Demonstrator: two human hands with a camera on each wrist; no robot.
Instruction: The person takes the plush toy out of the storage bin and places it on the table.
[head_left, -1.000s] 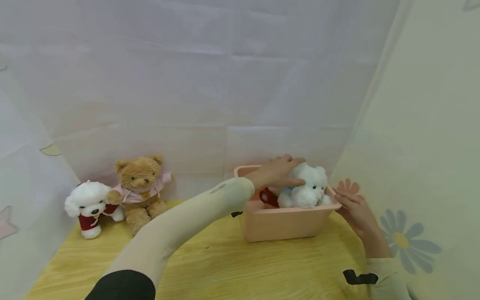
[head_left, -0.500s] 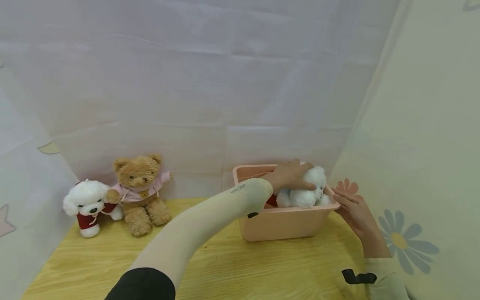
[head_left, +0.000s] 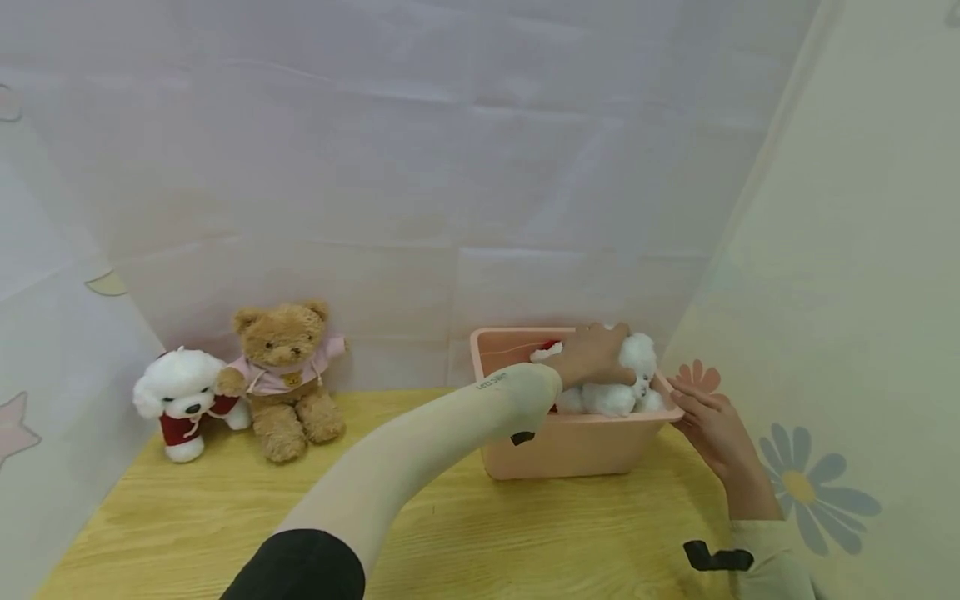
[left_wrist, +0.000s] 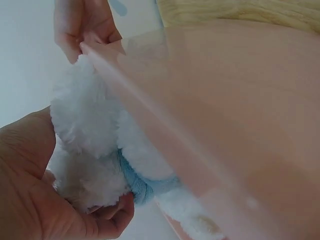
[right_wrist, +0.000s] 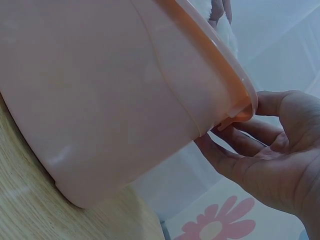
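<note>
The wooden table [head_left: 450, 533] carries all items and is enclosed by pale fabric walls, which confines the work to its top. At the right rear stands the pink tub [head_left: 570, 450], upright and open at the top so it can receive items from above. The left hand [head_left: 592, 354] reaches over the near rim with fingers curled round the white plush toy [head_left: 626, 392], which sits inside the tub; the wrist view shows the thumb and fingers pinching its fluffy body beside a blue band [left_wrist: 142, 185]. The right hand [head_left: 708, 421] lies against the tub's right rim, fingers relaxed and only lightly bent under the lip, apparently to steady the tub. At the left rear a brown bear [head_left: 285, 375] and a white dog toy [head_left: 183, 400] sit touching, well apart from the tub
</note>
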